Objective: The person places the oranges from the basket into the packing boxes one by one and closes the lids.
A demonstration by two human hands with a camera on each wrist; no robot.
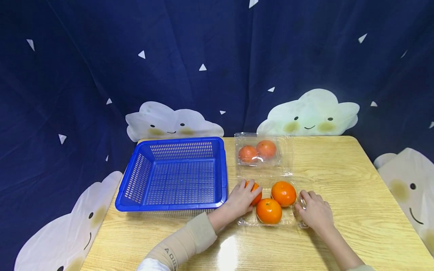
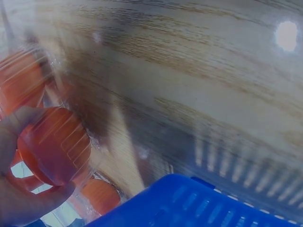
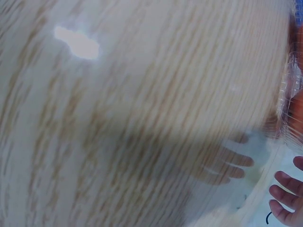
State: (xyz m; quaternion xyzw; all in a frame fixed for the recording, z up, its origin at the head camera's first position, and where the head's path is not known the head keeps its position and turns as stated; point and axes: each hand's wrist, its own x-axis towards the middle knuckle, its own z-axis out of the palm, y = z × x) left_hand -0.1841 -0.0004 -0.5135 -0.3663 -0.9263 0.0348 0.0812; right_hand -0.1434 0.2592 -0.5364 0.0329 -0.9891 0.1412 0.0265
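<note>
My left hand (image 1: 240, 198) grips an orange (image 2: 57, 146) at the left of a clear plastic clamshell box (image 1: 288, 219). Two more oranges sit in that box, one at the front (image 1: 269, 211) and another at the back right (image 1: 283, 193). In the left wrist view, thumb and fingers curl around the gripped fruit. My right hand (image 1: 316, 211) is by the box's right edge, its fingers loosely bent, with no fruit in it. Whether its fingertips touch the plastic I cannot tell.
A blue slotted basket (image 1: 171, 207) stands to the left on the wooden table (image 1: 339, 169). Behind the box, two oranges (image 1: 248, 154) (image 1: 266, 149) show through clear plastic (image 1: 286, 162). A dark blue curtain (image 1: 203, 37) with clouds hangs behind.
</note>
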